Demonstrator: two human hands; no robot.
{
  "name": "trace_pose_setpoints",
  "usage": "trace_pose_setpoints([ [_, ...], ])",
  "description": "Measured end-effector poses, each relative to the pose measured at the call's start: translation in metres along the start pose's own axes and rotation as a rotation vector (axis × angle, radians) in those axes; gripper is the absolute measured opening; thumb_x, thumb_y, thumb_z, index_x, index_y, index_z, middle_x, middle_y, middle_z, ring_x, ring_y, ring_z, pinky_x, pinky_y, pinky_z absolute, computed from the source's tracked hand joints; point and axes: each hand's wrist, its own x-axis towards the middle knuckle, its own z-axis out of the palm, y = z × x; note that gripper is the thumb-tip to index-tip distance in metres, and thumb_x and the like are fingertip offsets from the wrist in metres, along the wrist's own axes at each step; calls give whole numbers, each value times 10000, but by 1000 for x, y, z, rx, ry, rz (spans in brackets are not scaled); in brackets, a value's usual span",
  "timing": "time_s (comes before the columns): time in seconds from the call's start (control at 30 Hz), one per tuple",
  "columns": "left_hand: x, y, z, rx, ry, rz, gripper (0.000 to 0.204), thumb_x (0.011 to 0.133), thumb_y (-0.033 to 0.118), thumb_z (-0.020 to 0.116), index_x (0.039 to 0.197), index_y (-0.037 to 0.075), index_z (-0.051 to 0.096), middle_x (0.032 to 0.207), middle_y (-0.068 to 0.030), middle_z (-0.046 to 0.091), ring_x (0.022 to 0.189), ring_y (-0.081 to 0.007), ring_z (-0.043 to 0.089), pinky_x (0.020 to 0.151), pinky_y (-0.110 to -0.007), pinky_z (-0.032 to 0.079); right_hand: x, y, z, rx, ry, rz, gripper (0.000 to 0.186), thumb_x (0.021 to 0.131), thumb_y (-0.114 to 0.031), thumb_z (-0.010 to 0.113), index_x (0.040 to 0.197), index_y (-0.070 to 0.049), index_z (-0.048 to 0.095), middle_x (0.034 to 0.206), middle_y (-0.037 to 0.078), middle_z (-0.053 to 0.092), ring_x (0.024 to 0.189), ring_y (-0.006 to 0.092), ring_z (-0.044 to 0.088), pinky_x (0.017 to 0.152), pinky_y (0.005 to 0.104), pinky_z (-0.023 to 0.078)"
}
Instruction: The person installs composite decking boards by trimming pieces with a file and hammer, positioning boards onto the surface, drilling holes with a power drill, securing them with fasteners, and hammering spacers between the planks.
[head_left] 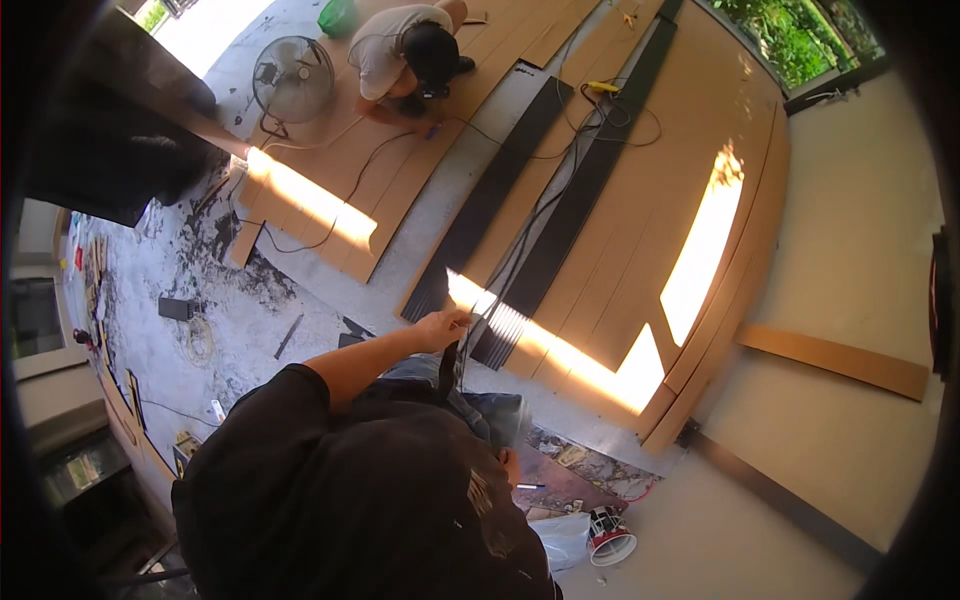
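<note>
The dark strip (448, 374) hangs just off the near end of the longer dark plank (590, 190), to the left of that end and in front of the person's body. It looks narrow, thin and almost black, running down from the fingers, with a paler edge or second thin line close along its right side; its lower end is lost against the dark clothing. It will probably handle as something light, more likely to bend or swing than to weigh on the wrist, though whether it is a soft strap or a springy strip cannot be told. It hardly seems fragile, and its slipperiness does not show. A pinch across its narrow width near the top, with a second hold lower down, should keep it from twisting. The left hand (443, 328), just left of the plank's near end, is closed, its curled fingers apparently holding the strip's upper part. The right hand (510, 467) lies nearer the body than that end, mostly hidden by the black shirt (350, 490); only a little of it shows, so I cannot tell whether it grips anything.
</note>
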Motion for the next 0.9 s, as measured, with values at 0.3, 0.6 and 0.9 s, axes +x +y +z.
trace_pose_setpoints([
  [0.3,183,165,42,106,110,99,337,963,234,612,1224,29,673,1108,-177,735,1052,-364,696,920,-420,550,98,5,-278,569,27,-231,216,1003,-205,615,1046,-31,736,897,77,748,844,172,676,768,324,536],
  [0.6,76,35,113,622,-69,-660,347,889,291,617,1063,29,765,1127,-206,744,1042,-391,714,923,-465,564,309,65,-543,451,-310,-114,313,1019,-264,604,1107,7,733,930,127,759,842,166,674,782,319,545],
  [0.9,379,239,210,-74,250,-688,400,889,351,663,1137,50,751,1210,-214,715,1163,-389,661,992,-443,526,519,-42,-763,532,-201,-151,300,1031,-253,591,1092,10,723,901,88,737,819,156,662,761,308,540],
])
